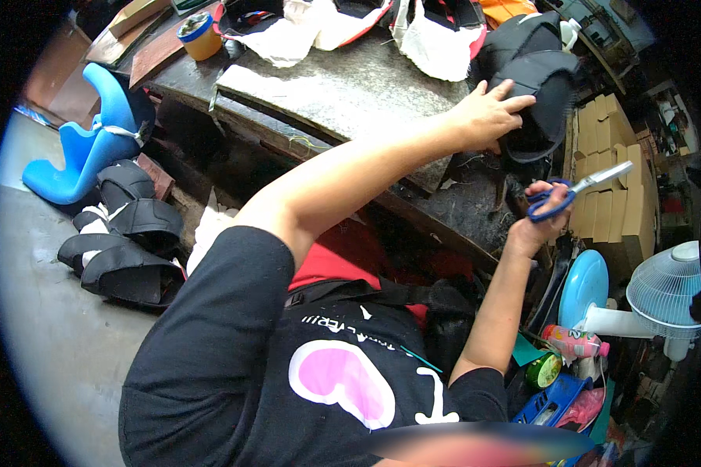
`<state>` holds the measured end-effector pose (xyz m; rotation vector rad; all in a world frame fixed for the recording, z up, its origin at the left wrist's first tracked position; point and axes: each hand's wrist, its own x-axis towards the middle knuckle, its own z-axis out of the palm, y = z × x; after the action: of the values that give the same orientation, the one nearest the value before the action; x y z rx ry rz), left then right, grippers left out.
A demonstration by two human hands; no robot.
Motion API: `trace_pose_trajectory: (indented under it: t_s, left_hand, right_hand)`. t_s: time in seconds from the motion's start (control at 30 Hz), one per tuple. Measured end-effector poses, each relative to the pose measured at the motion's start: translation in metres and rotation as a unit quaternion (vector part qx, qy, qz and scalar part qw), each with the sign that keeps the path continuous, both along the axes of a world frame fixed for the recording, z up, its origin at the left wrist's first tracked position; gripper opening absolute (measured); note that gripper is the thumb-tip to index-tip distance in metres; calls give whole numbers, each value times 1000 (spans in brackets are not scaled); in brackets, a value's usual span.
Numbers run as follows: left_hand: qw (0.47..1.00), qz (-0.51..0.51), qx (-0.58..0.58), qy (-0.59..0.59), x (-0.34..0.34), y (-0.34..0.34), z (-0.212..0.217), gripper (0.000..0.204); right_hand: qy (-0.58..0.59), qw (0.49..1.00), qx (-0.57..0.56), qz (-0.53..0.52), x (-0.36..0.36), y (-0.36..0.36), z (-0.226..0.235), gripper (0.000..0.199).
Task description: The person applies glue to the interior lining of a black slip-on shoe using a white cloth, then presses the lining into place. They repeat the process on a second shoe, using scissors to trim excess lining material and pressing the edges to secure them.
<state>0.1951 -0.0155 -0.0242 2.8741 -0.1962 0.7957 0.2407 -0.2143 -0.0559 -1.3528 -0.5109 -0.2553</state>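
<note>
My left hand (494,117) reaches across the bench to the right, fingers spread over the near-left edge of a black curved, padded fabric piece (544,105). Whether the thumb grips its underside is hard to see. Behind that piece sits another black one (514,39). In my right hand (549,226) is a pair of scissors (596,179) with blue handles. Its blades look closed and point up and right, away from the fabric.
Pieces with white lining (444,47) lie along the back of the worn workbench (350,93), near a yellow tub (199,39). Left are a blue moulded form (82,148) and stacked black pieces (144,226). Cardboard boxes (607,187) and a fan (666,288) stand right.
</note>
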Motion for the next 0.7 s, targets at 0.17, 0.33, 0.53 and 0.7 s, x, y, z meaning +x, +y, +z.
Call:
trace_pose_trajectory:
  t_s: [0.17, 0.33, 0.53, 0.7]
  left_hand:
    - [979, 66, -26, -192, 52, -6, -27, 50]
    - [985, 146, 24, -91, 60, 6, -48, 47]
    - [991, 70, -4, -111, 43, 17, -33, 58]
    - [968, 98, 70, -221, 23, 61, -11, 61]
  right_hand:
    - [-64, 997, -38, 26, -3, 5, -13, 26]
    - [-40, 998, -27, 33, -3, 2, -13, 26]
    - [-47, 998, -12, 43, -1, 5, -16, 27]
    - [-74, 995, -25, 58, 5, 2, -21, 27]
